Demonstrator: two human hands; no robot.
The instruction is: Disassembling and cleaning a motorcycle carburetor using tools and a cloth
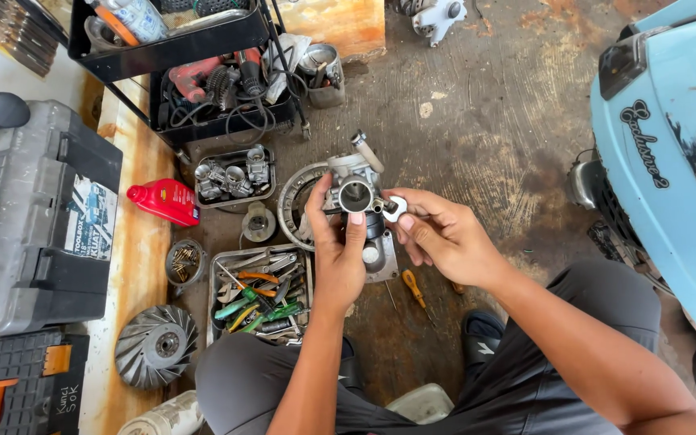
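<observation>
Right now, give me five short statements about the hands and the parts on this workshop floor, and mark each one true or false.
1. The left hand grips a metal carburetor. True.
2. The right hand holds a hammer. False: its fingers pinch a small wrench at the carburetor's side.
3. A red bottle lies on the floor. True.
4. The tool tray sits right of the right hand. False: it lies to the left.
5. A light blue scooter stands at the right. True.

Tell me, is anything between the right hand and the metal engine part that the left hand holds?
Only a small wrench. The right hand holds it against the side of the metal engine part, which the left hand grips from below. Nothing else visible is between them.
</observation>
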